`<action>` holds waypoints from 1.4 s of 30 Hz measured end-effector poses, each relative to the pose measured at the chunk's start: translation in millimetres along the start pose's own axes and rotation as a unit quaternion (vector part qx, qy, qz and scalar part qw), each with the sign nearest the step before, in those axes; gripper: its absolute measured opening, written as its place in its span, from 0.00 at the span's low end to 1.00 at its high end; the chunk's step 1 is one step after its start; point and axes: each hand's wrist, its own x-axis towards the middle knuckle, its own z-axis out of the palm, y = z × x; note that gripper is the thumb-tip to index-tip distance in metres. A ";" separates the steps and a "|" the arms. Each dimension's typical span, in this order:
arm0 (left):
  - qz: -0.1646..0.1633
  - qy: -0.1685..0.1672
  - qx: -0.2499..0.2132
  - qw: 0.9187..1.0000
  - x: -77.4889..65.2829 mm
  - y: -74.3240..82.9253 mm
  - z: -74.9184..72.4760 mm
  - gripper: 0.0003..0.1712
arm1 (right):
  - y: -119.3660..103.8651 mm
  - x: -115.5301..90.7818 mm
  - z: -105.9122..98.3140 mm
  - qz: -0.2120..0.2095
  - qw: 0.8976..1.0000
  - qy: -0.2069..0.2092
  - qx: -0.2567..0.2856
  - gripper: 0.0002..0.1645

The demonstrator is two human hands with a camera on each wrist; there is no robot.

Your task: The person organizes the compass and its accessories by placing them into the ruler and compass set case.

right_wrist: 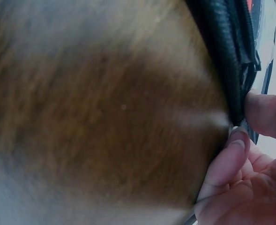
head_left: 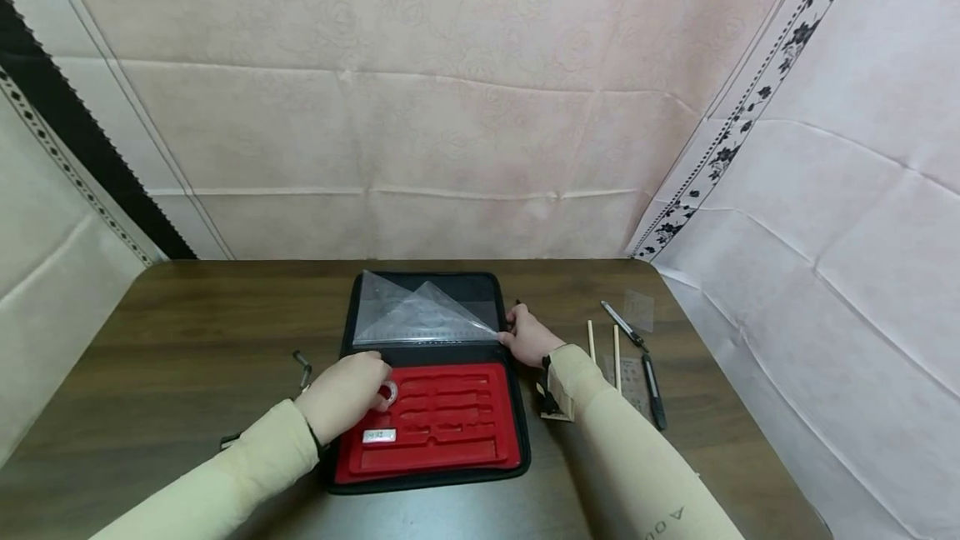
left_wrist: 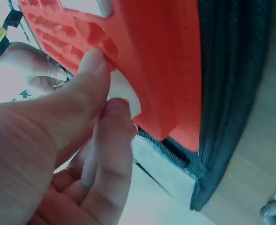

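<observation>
Your left hand (head_left: 345,394), at 9 o'clock on the open black zip case (head_left: 465,283), has its thumb and index finger clamped on a small white ring-shaped roll (head_left: 388,392). That roll sits over the 10 o'clock part of the moulded red plastic tray (head_left: 435,463); you probably pinch it by the edge so the rest stays clear of your fingers. Whether it touches the tray, I cannot tell.

Your right hand (head_left: 531,338) is at 2 o'clock, its thumb and fingers clamped on the case's black edge. That grip likely keeps the case steady while your left hand works over the tray.

The tray fills the near half of the case, its shaped recesses presumably made to keep each piece in place. Most visible hollows are bare; a small silvery-white rectangular block (head_left: 378,436) lies between 8 and 9 o'clock in it. The far half, at 12 o'clock, holds clear triangular plastic pieces (head_left: 427,315), overlapping, perhaps because they are too broad for the hollows.

At 3 o'clock on the brown wooden tabletop (head_left: 225,332) lie 2 pale slender sticks (head_left: 617,352), a silver-and-black slim tool (head_left: 622,324) and a black pen-like tool (head_left: 653,390).
</observation>
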 end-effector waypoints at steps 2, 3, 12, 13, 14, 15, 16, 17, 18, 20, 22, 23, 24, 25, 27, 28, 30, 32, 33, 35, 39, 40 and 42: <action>-0.008 0.004 -0.005 1.000 -0.6 -1.5 0.6 0.07 | -1.0 -0.1 -0.2 -0.002 1.000 -0.001 0.001 0.21; -0.009 0.005 -0.006 1.000 -0.6 -2.4 0.9 0.08 | -1.5 -0.1 -0.3 -0.003 1.000 -0.002 0.001 0.21; 0.026 -0.038 0.007 0.999 -4.9 -4.6 0.0 0.13 | -4.2 -1.2 0.1 -0.005 1.000 -0.003 0.000 0.21; 0.030 -0.039 0.012 0.999 -5.7 -4.5 0.2 0.12 | -4.5 -1.3 -0.1 -0.006 1.000 -0.002 0.001 0.21; 0.033 -0.036 0.018 0.999 -6.4 -4.4 0.6 0.11 | -4.8 -1.4 -0.2 -0.006 1.000 -0.001 0.002 0.21; 0.037 -0.032 0.027 0.998 -7.1 -4.3 1.0 0.11 | -4.9 -1.4 -0.3 -0.007 1.000 0.000 0.004 0.21; 0.041 -0.027 0.035 0.998 -7.5 -4.3 1.5 0.10 | -4.9 -1.4 -0.4 -0.007 1.000 0.001 0.005 0.21; 0.046 -0.023 0.041 0.998 -7.8 -4.2 2.0 0.10 | -4.3 -1.3 -0.5 -0.007 1.000 0.002 0.005 0.21; 0.052 -0.017 0.048 0.997 -8.0 -4.1 2.7 0.11 | -4.0 -1.1 -0.3 -0.005 1.000 0.003 0.003 0.21; 0.062 -0.009 0.058 0.996 -8.2 -4.1 4.4 0.12 | -2.5 -0.8 0.2 -0.003 1.000 0.005 0.002 0.21; 0.066 -0.005 0.058 0.996 -8.1 -3.9 6.0 0.12 | -1.0 -0.3 0.9 -0.002 1.000 0.006 0.001 0.21; 0.067 -0.004 0.056 0.996 -8.0 -3.5 6.4 0.12 | -0.2 0.1 1.2 -0.001 1.000 0.007 0.002 0.21; 0.067 -0.004 0.055 0.996 -7.8 -3.2 6.9 0.12 | -0.2 0.2 1.5 0.001 1.000 0.008 0.002 0.21; 0.064 -0.006 0.053 0.997 -7.6 -2.6 7.1 0.12 | -0.2 0.4 1.8 0.001 1.000 0.008 0.004 0.20; 0.057 -0.012 0.049 0.997 -7.2 -1.4 7.4 0.13 | 0.0 0.2 2.1 0.002 1.000 0.010 0.004 0.20; 0.055 -0.015 0.049 0.997 -6.9 -0.6 7.4 0.13 | 0.1 -0.1 2.0 0.003 1.000 0.010 0.004 0.20; 0.050 -0.020 0.051 0.997 -6.6 1.2 7.7 0.13 | 0.4 -0.8 1.7 0.005 1.000 0.010 0.004 0.20; 0.048 -0.023 0.054 0.997 -6.0 3.1 8.4 0.13 | 0.9 -1.6 0.7 0.005 1.000 0.009 0.005 0.20; 0.048 -0.024 0.055 0.997 -5.6 4.0 8.9 0.13 | 0.8 -1.8 0.3 0.004 1.000 0.010 0.006 0.20; 0.049 -0.025 0.057 0.997 -4.7 5.6 10.0 0.13 | 0.8 -2.2 -0.4 0.002 1.000 0.011 0.007 0.20; 0.049 -0.026 0.058 0.997 -4.0 7.6 11.4 0.14 | -0.1 -1.3 0.0 0.000 1.000 0.014 0.004 0.20; 0.048 -0.027 0.058 0.997 -4.1 7.6 11.6 0.15 | -0.4 -1.0 0.4 0.001 1.000 0.014 0.003 0.20; 0.045 -0.027 0.062 0.997 -4.8 7.2 11.3 0.15 | -1.2 0.0 1.2 0.003 1.000 0.014 0.004 0.20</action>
